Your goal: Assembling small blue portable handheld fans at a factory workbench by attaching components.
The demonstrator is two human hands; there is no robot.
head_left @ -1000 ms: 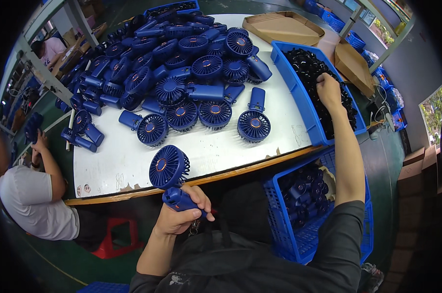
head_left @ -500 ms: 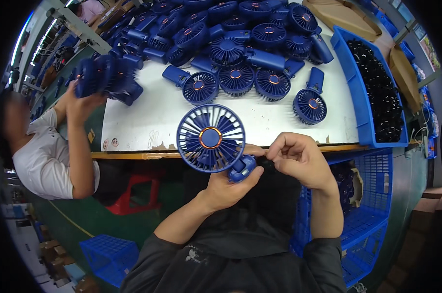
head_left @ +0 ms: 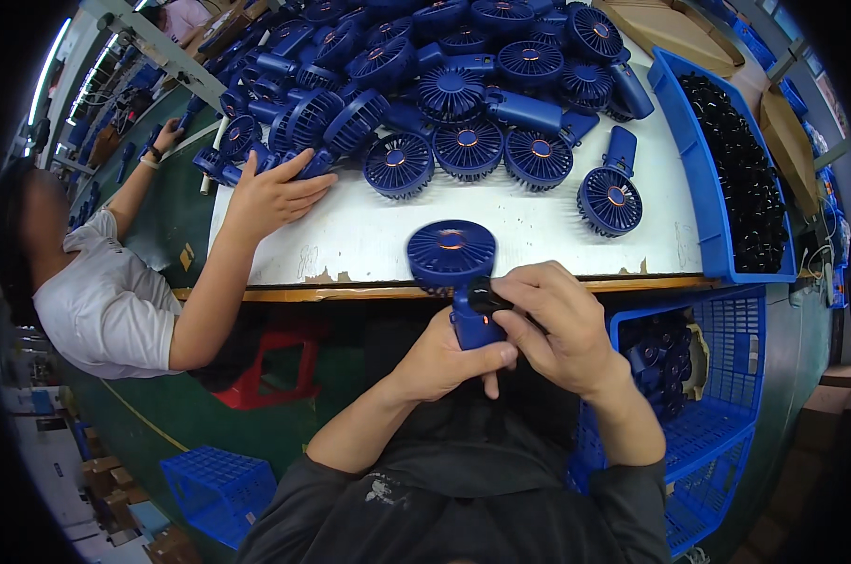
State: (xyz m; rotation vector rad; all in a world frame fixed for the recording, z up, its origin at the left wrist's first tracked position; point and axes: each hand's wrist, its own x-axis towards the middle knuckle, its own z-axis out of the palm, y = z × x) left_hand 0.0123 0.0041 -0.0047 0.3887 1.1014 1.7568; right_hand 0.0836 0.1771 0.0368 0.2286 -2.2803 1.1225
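Observation:
My left hand (head_left: 446,359) is wrapped round the handle of a blue handheld fan (head_left: 452,250), just in front of the table edge. The fan's round head tips away, with an orange ring at its centre, and a small orange light glows on the handle. Between the thumb and fingers of my right hand (head_left: 564,324) is a small glossy black piece (head_left: 486,297), against the handle below the fan head. My fingers cover part of it, so its exact kind is hidden. A single blue fan (head_left: 610,193) lies on the table beyond my right hand.
A heap of blue fans (head_left: 453,92) covers the back of the white table (head_left: 350,246). At right stands a blue bin (head_left: 714,226) of black pieces, above a blue crate (head_left: 726,395). A co-worker's hand (head_left: 275,197) rests by fans at left; a red stool (head_left: 280,362) is below.
The fan in my left hand has turned and tipped away, and my right hand has brought the black piece against its handle. The co-worker has put a cluster of fans down by the heap.

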